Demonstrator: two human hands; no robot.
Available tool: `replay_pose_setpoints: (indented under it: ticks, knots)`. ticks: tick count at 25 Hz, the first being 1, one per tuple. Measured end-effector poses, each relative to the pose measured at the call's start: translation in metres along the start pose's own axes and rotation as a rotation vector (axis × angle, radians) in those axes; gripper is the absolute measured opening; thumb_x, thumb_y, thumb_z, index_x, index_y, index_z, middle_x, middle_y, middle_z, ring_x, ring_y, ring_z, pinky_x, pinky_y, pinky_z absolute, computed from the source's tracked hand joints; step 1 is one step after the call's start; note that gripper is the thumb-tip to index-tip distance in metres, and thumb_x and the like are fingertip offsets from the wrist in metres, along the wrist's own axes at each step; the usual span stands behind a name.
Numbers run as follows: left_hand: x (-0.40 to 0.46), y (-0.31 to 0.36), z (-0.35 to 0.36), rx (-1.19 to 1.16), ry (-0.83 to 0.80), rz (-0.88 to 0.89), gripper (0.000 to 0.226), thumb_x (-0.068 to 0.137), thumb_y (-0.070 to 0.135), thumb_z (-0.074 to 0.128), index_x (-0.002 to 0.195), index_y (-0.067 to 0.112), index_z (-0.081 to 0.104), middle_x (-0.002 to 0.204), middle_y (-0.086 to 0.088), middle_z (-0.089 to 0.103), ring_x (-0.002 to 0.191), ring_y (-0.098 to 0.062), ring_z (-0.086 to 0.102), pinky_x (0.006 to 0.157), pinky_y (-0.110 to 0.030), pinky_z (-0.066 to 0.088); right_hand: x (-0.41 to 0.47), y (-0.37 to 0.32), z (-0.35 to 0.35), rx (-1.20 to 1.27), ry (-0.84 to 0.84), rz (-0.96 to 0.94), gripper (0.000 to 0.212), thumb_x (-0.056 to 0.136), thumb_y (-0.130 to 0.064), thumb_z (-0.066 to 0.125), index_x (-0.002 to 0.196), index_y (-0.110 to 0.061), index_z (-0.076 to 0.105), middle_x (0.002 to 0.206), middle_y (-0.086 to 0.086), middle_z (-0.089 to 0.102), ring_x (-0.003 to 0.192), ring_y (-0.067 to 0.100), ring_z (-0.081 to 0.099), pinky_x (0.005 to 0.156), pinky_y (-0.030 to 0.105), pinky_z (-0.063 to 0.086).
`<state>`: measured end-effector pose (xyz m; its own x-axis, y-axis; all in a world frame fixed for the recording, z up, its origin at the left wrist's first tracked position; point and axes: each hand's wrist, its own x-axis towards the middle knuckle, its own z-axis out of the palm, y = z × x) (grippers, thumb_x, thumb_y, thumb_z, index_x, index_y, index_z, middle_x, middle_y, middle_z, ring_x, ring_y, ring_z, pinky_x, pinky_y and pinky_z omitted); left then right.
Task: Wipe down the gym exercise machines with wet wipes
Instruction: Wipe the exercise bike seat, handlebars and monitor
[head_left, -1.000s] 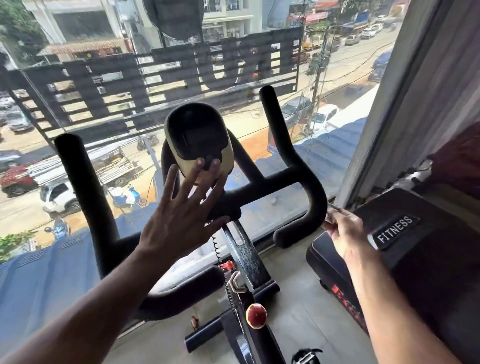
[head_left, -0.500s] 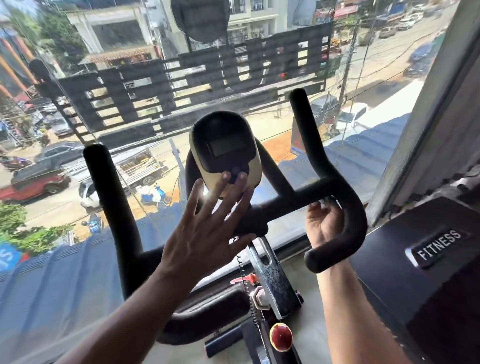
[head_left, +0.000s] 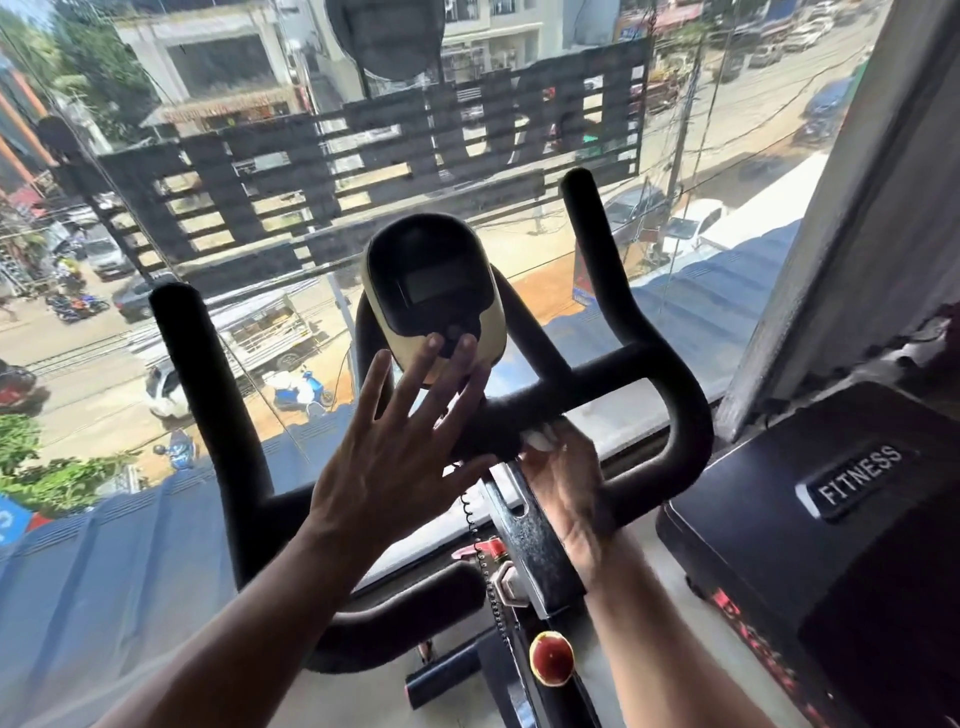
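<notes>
We take the console (head_left: 434, 296) on the bike as our landmark. Left hand (head_left: 387, 457) sits just below it, fingers straight and spread wide, two fingertips (head_left: 431, 345) touching the console's lower edge by the button; it holds nothing. We read that as steadying the console, not wiping.

Right hand (head_left: 566, 483) is below and right of the console, under the black handlebar (head_left: 597, 379) where the crossbar meets the stem. Its fingers curl up around a white wet wipe (head_left: 543, 439), which is pressed against the underside of the bar. The hand is blurred, so we cannot tell the exact grip, only that the wipe is bunched at the fingertips.

Step in hand, as we judge it: wiping the crossbar near the centre. To do it well, we would:
- wrap the wipe around the bar, not just dab the underside
- run it outward along the bar, away from the console, to the right bend and up the right horn
- keep the left fingertips light on the console so the button is not pressed
- unfold the wipe; bunched, it covers little
- mind the coiled cable (head_left: 475, 525) below the console, easy to snag

Left horn, console face and red knob (head_left: 550, 657), well below the console, we judge still to do. The black machine marked FITNESS (head_left: 857, 475) is far right of the console.
</notes>
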<state>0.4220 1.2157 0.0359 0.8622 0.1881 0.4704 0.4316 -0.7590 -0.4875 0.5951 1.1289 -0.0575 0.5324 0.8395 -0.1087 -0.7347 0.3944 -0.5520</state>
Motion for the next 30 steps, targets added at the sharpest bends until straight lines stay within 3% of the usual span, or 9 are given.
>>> replay_pose_setpoints:
  ticks: [3,5,9,13,16,21,25,28,30]
  knots:
    - [-0.002,0.0,0.0,0.004,-0.001,0.005,0.082,0.106,0.068,0.033,0.165,0.013,0.02,0.174,-0.011,0.011,0.16,-0.035,0.009,0.124,-0.062,0.022,0.003,-0.009,-0.015,-0.032,-0.125,0.007,0.017,0.082,-0.006,0.067,0.07,-0.011,0.056,0.067,0.003,0.053,0.063,0.014,0.053,0.058,0.024,0.05]
    - [-0.002,-0.001,0.001,0.005,0.001,0.006,0.081,0.106,0.068,0.032,0.166,0.013,0.019,0.174,-0.011,0.01,0.16,-0.034,0.008,0.124,-0.062,0.022,0.014,-0.025,-0.03,0.031,-0.052,-0.114,0.024,0.082,0.0,0.06,0.063,-0.014,0.055,0.061,-0.001,0.048,0.058,0.01,0.05,0.057,0.02,0.048]
    - [-0.002,0.0,0.001,0.005,0.011,0.008,0.081,0.106,0.067,0.032,0.165,0.013,0.019,0.174,-0.011,0.009,0.16,-0.035,0.009,0.124,-0.062,0.022,0.034,-0.055,-0.058,0.226,-0.016,-0.387,0.027,0.064,-0.016,0.089,0.068,-0.016,0.063,0.066,-0.006,0.053,0.066,0.006,0.055,0.072,0.019,0.054]
    - [-0.004,-0.001,0.003,-0.003,0.015,0.016,0.081,0.107,0.067,0.031,0.165,0.012,0.02,0.174,-0.012,0.008,0.16,-0.036,0.008,0.123,-0.063,0.023,0.03,-0.052,-0.056,0.14,0.035,-0.287,0.023,0.093,-0.012,0.063,0.073,-0.016,0.051,0.065,-0.006,0.049,0.063,0.007,0.05,0.062,0.018,0.047]
    - [-0.001,0.001,0.003,-0.03,0.026,0.004,0.08,0.107,0.066,0.031,0.165,0.013,0.02,0.174,-0.011,0.008,0.16,-0.034,0.008,0.123,-0.062,0.022,0.02,-0.033,-0.037,0.017,0.018,-0.155,0.046,0.105,-0.004,0.037,0.066,-0.016,0.059,0.06,-0.003,0.051,0.055,0.01,0.05,0.053,0.021,0.045]
    - [-0.001,0.0,0.005,-0.034,0.043,0.008,0.077,0.108,0.063,0.031,0.165,0.012,0.021,0.174,-0.01,0.008,0.16,-0.033,0.007,0.124,-0.062,0.021,-0.016,0.0,0.004,-0.258,-0.118,-0.051,0.024,0.091,-0.014,0.059,0.073,-0.017,0.074,0.073,0.0,0.068,0.068,0.011,0.062,0.066,0.025,0.051]
    - [-0.001,-0.001,0.004,-0.049,0.02,0.011,0.079,0.108,0.065,0.025,0.167,0.015,0.013,0.175,-0.009,0.001,0.161,-0.032,0.001,0.125,-0.061,0.018,-0.039,-0.005,0.011,-0.317,-0.124,-0.078,0.022,0.084,-0.016,0.056,0.069,-0.02,0.071,0.067,-0.006,0.062,0.062,0.007,0.056,0.065,0.027,0.046]
    - [-0.002,-0.002,0.004,-0.046,0.028,0.016,0.078,0.108,0.066,0.023,0.167,0.015,0.012,0.175,-0.008,0.002,0.161,-0.031,0.001,0.125,-0.061,0.017,-0.059,-0.002,0.001,-0.278,0.019,-0.06,0.025,0.085,-0.008,0.061,0.109,-0.012,0.068,0.082,-0.002,0.075,0.072,0.01,0.069,0.064,0.023,0.055]
    - [-0.001,-0.003,0.003,-0.059,0.028,0.017,0.078,0.108,0.065,0.024,0.166,0.015,0.014,0.175,-0.007,0.003,0.161,-0.031,0.001,0.126,-0.06,0.016,-0.078,0.002,-0.009,-0.264,0.079,-0.032,0.025,0.103,-0.017,0.049,0.123,-0.014,0.064,0.094,0.002,0.078,0.08,0.011,0.073,0.066,0.026,0.057]
